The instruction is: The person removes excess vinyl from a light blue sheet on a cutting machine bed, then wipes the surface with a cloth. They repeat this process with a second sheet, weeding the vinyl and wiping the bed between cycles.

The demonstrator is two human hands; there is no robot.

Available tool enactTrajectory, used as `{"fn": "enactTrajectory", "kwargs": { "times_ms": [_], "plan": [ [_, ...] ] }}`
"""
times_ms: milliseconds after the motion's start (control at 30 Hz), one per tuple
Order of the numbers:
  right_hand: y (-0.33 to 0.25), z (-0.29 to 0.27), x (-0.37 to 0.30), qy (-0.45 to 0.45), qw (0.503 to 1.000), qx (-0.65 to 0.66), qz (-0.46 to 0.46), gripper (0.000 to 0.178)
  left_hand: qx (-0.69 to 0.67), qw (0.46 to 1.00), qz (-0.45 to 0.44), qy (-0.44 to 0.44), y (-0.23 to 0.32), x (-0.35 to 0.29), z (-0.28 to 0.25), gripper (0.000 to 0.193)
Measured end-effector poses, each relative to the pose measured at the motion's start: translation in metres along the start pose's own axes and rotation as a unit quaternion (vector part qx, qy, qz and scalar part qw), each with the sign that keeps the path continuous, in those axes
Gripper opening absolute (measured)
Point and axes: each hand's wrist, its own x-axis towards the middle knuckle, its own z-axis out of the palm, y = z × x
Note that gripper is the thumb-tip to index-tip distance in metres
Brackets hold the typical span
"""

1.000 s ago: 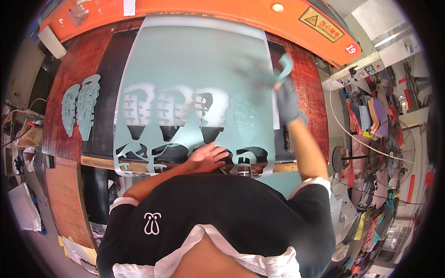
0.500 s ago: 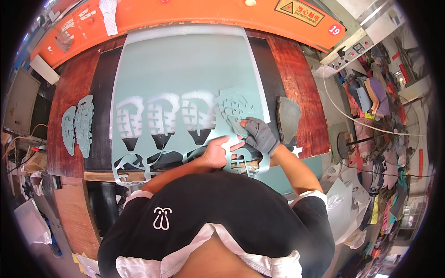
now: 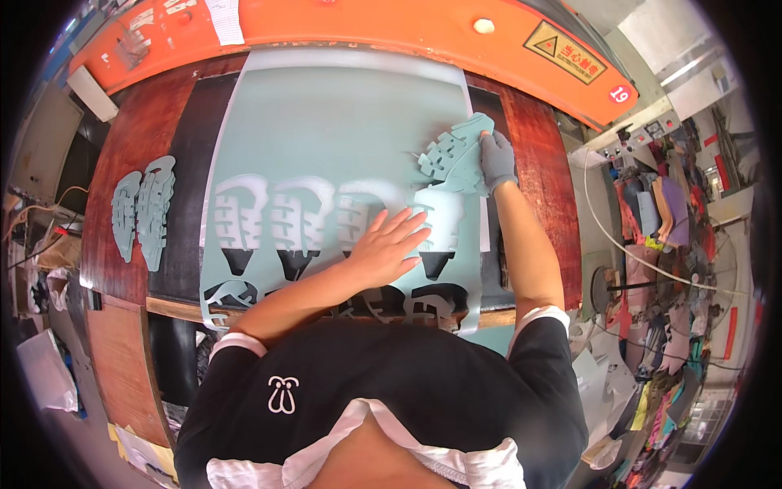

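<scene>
A pale green sheet [image 3: 342,122] lies across the work table, with a row of sole-shaped cut-outs near me. My left hand [image 3: 387,244] is bare and rests on the sheet among these openings, fingers spread, holding nothing. In a grey glove, my right hand [image 3: 498,160] grips a pale green sole-shaped cut piece [image 3: 456,153] by its right edge. The piece has notched, tread-like edges and is tilted above the sheet's right side. It may be several layers; I cannot tell. Behind it, an opening [image 3: 440,224] shows a white layer and black below.
Two notched green cut-piece stacks [image 3: 155,212] lie on the table's left. An orange machine beam [image 3: 391,28] spans the far side. A control panel [image 3: 652,132] and hanging coloured scraps [image 3: 652,204] are at right. The wooden table edge [image 3: 183,310] runs near my body.
My right hand has lifted the sole-shaped piece out of the sheet and moved it away and to the right. My left hand has shifted farther onto the sheet with its fingers spread.
</scene>
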Motion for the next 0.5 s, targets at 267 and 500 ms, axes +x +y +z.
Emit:
{"fn": "enactTrajectory", "kwargs": {
  "times_ms": [267, 500],
  "plan": [
    [-0.084, -0.043, 0.084, 0.256, 0.964, -0.036, -0.065, 0.033, 0.038, 0.993, -0.052, -0.095, -0.028, 0.000, 0.039, 0.058],
    [-0.136, -0.078, 0.037, 0.072, 0.980, 0.103, -0.156, 0.024, 0.084, 0.989, -0.049, -0.114, -0.030, 0.002, 0.044, 0.055]
  ]
}}
